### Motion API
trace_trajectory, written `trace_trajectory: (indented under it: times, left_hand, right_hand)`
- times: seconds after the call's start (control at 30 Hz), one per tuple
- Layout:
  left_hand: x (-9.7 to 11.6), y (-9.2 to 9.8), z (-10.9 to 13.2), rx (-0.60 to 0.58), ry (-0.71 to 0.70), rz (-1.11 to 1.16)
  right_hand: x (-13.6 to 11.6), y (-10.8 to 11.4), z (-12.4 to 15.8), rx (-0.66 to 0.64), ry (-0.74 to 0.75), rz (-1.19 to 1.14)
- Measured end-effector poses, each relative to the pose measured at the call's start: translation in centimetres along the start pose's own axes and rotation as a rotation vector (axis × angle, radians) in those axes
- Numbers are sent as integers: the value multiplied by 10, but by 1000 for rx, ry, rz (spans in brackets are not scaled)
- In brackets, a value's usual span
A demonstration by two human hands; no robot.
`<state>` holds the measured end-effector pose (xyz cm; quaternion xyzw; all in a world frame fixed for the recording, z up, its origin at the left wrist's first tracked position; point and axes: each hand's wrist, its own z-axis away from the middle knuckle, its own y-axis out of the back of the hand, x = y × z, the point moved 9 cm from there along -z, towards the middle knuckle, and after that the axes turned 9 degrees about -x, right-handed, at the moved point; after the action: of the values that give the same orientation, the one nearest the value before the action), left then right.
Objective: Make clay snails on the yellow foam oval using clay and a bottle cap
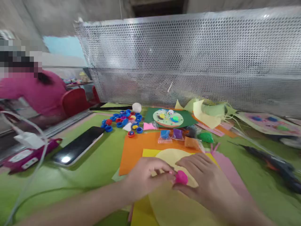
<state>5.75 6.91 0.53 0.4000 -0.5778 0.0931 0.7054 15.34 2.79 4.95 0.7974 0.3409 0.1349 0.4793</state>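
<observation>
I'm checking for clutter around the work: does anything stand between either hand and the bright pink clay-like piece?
Nothing visible does. The left hand reaches the left edge of the pink piece, and the right hand curves around its right side. The orange packet lies farther off, beyond the pale yellow paper.

The left hand (148, 179) had thumb and forefinger close together at the left edge of a bright pink lump (182, 178), while the right hand (208, 180) curved round its other side, over a pale yellow disc (170, 153). An orange sheet (131, 149) lay beyond on the green table (89, 179). A phone (78, 146) and blue and red rings (108, 128) lay leftward, a glue gun (274, 163) rightward. Behind rose a perforated metal panel (164, 62).
</observation>
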Motion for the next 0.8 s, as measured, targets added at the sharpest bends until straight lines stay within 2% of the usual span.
trace_trajectory:
  times: [0.2, 0.27, 0.43, 0.6, 0.7, 0.8]
  left_hand:
    - [3, 4, 3, 70, 17, -13]
    - [7, 0, 2, 31, -15, -45]
    - [25, -21, 6, -130, -232, -169]
    - [35, -29, 12, -238, -264, -232]
    - [47, -35, 15, -267, -345, -326]
    - [47, -44, 14, -265, -344, -485]
  right_hand:
    - [-3, 3, 0, -8, 4, -17]
    - [-3, 3, -1, -10, -11, -43]
    - [1, 0, -1, -39, -107, -114]
    - [5, -2, 0, -70, -149, -143]
    - [1, -3, -2, -67, -136, -125]
    - [-7, -6, -4, -71, -111, -107]
